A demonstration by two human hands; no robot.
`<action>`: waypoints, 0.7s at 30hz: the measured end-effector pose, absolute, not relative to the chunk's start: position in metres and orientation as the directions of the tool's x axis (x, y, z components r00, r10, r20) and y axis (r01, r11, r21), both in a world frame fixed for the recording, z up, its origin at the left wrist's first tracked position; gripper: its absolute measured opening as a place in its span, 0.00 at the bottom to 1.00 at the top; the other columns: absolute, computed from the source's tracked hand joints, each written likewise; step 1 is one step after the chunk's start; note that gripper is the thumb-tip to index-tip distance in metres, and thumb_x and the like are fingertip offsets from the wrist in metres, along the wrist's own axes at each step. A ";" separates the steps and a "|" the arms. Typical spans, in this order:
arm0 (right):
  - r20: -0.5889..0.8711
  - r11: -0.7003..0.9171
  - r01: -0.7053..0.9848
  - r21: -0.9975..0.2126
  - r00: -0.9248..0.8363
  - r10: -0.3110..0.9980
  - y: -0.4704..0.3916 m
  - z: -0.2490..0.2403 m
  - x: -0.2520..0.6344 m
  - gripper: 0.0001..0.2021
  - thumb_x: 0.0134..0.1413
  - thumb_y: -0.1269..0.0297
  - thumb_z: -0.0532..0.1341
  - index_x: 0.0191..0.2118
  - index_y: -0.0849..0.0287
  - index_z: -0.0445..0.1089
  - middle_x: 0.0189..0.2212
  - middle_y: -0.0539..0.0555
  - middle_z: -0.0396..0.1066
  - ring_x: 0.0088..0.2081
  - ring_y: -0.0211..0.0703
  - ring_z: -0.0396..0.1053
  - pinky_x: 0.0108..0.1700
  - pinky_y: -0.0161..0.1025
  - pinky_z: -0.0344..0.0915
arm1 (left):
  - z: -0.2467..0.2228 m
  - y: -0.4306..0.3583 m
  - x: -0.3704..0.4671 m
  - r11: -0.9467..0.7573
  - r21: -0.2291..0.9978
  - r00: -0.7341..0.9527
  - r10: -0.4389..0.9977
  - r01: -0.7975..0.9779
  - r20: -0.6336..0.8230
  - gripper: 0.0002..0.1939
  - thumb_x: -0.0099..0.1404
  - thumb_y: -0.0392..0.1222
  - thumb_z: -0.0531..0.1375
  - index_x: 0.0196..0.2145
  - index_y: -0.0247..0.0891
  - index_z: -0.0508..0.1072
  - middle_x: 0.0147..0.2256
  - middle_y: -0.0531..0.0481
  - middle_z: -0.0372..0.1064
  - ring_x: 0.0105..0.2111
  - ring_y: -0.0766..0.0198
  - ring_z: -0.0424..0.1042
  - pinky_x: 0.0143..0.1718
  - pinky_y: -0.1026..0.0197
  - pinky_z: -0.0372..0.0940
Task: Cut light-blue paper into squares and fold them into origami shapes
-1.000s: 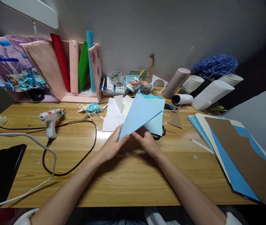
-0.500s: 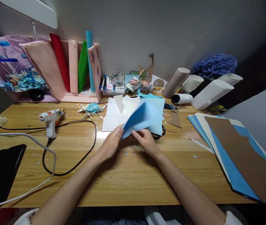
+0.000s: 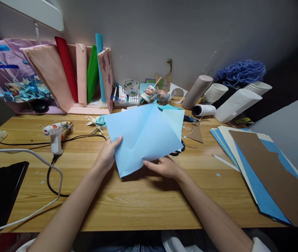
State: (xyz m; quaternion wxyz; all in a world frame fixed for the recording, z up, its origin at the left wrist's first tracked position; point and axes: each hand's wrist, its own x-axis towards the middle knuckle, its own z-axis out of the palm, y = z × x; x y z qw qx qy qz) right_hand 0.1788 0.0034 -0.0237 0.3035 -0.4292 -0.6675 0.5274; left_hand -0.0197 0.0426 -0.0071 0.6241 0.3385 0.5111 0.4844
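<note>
A light blue sheet of paper point(image 3: 141, 138) is held above the table, spread nearly flat with faint creases across it. My left hand point(image 3: 108, 154) pinches its left edge, thumb on top and fingers underneath. My right hand point(image 3: 163, 167) grips the lower edge, its thumb on top. Behind the sheet, a pale green paper point(image 3: 176, 119) lies partly covered. Dark scissor handles point(image 3: 177, 149) show beside the sheet's right corner.
A white glue gun point(image 3: 56, 138) with a black cord and a phone point(image 3: 4, 192) are at left. Stacked coloured paper and brown card point(image 3: 272, 171) lie at right. Markers point(image 3: 126, 98), paper cups point(image 3: 214, 92) and rolls line the back.
The blue sheet, earlier curled and tilted up, is now opened out and lower, covering the white papers. My left hand has moved left along with its edge.
</note>
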 end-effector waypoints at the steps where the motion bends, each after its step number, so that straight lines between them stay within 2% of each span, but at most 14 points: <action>1: -0.053 0.062 0.245 -0.968 -0.435 0.899 0.005 -0.022 0.180 0.12 0.51 0.58 0.58 0.39 0.53 0.74 0.40 0.51 0.75 0.42 0.50 0.71 0.46 0.46 0.67 | -0.008 0.045 -0.023 0.262 0.920 -0.039 0.958 -0.291 -0.285 0.16 0.53 0.44 0.61 0.39 0.34 0.71 0.39 0.45 0.74 0.37 0.58 0.72 0.44 0.56 0.65; 4: -0.060 0.072 0.252 -0.965 -0.477 0.877 0.012 -0.016 0.184 0.13 0.53 0.57 0.56 0.33 0.57 0.75 0.33 0.53 0.76 0.37 0.47 0.72 0.42 0.43 0.68 | -0.013 0.053 -0.033 0.144 0.949 -0.172 0.965 -0.280 -0.197 0.16 0.52 0.44 0.62 0.38 0.35 0.71 0.39 0.47 0.74 0.38 0.60 0.72 0.44 0.59 0.65; 6: -0.023 0.115 0.259 -0.959 -0.475 0.879 0.018 -0.013 0.186 0.12 0.52 0.58 0.57 0.33 0.58 0.75 0.32 0.53 0.75 0.36 0.45 0.72 0.41 0.41 0.68 | -0.016 0.057 -0.039 0.072 0.975 -0.253 0.959 -0.213 -0.126 0.18 0.52 0.46 0.62 0.39 0.35 0.71 0.39 0.47 0.74 0.37 0.60 0.72 0.41 0.60 0.65; 8: 0.102 0.186 0.263 -0.947 -0.301 0.948 0.024 -0.011 0.189 0.12 0.50 0.60 0.60 0.41 0.57 0.71 0.39 0.54 0.73 0.38 0.44 0.70 0.40 0.41 0.68 | -0.018 0.058 -0.043 0.048 0.989 -0.279 0.956 -0.143 -0.087 0.20 0.51 0.48 0.63 0.40 0.35 0.71 0.39 0.47 0.73 0.36 0.60 0.71 0.38 0.61 0.65; 9: 0.188 0.230 0.278 -0.933 -0.169 0.968 0.027 -0.010 0.192 0.18 0.48 0.61 0.61 0.47 0.56 0.67 0.43 0.55 0.70 0.40 0.44 0.69 0.40 0.41 0.69 | -0.018 0.058 -0.045 0.053 0.992 -0.273 0.958 -0.115 -0.083 0.20 0.50 0.48 0.63 0.40 0.34 0.72 0.38 0.47 0.73 0.35 0.61 0.71 0.37 0.62 0.65; 11: 0.363 0.320 0.356 -0.878 0.061 0.930 0.031 -0.009 0.198 0.31 0.46 0.62 0.63 0.56 0.52 0.54 0.52 0.58 0.61 0.44 0.45 0.66 0.42 0.42 0.69 | -0.015 0.056 -0.045 0.074 0.995 -0.236 0.968 -0.069 -0.088 0.20 0.49 0.49 0.64 0.38 0.34 0.72 0.36 0.47 0.74 0.32 0.62 0.71 0.34 0.63 0.64; 13: 0.494 0.382 0.465 -0.798 0.145 0.857 0.034 -0.005 0.205 0.38 0.45 0.63 0.64 0.60 0.50 0.44 0.58 0.59 0.52 0.50 0.47 0.62 0.45 0.45 0.67 | -0.010 0.053 -0.044 0.083 0.996 -0.163 0.983 -0.018 -0.084 0.19 0.49 0.49 0.64 0.36 0.33 0.73 0.33 0.47 0.74 0.29 0.62 0.70 0.32 0.63 0.64; 15: 0.576 0.431 0.561 -0.707 0.102 0.811 0.035 0.001 0.211 0.41 0.44 0.63 0.64 0.61 0.49 0.42 0.61 0.59 0.46 0.55 0.50 0.57 0.51 0.49 0.63 | -0.004 0.051 -0.042 0.077 0.996 -0.080 0.994 0.055 -0.072 0.17 0.49 0.50 0.63 0.32 0.33 0.74 0.30 0.48 0.73 0.28 0.62 0.70 0.31 0.62 0.63; 16: 0.597 0.459 0.594 -0.660 0.044 0.801 0.036 0.005 0.213 0.42 0.43 0.63 0.65 0.61 0.49 0.42 0.61 0.58 0.46 0.56 0.52 0.55 0.53 0.52 0.60 | -0.002 0.050 -0.041 0.070 0.993 -0.039 0.997 0.093 -0.066 0.17 0.49 0.50 0.63 0.31 0.33 0.74 0.29 0.48 0.73 0.28 0.61 0.70 0.31 0.62 0.63; 19: 0.545 0.555 0.597 -0.579 -0.222 0.808 0.039 0.013 0.219 0.37 0.44 0.66 0.63 0.61 0.50 0.48 0.53 0.56 0.62 0.56 0.52 0.57 0.57 0.55 0.53 | 0.000 0.049 -0.037 0.096 0.982 0.091 0.990 0.164 -0.112 0.16 0.48 0.49 0.63 0.29 0.33 0.74 0.28 0.48 0.73 0.28 0.58 0.70 0.33 0.59 0.64; 21: 0.452 0.603 0.531 -0.596 -0.399 0.798 0.041 0.012 0.222 0.26 0.46 0.69 0.61 0.54 0.51 0.61 0.43 0.54 0.71 0.51 0.50 0.62 0.55 0.53 0.56 | -0.003 0.049 -0.036 0.145 0.973 0.163 0.971 0.178 -0.174 0.17 0.49 0.49 0.62 0.33 0.33 0.73 0.31 0.46 0.73 0.31 0.55 0.71 0.36 0.55 0.65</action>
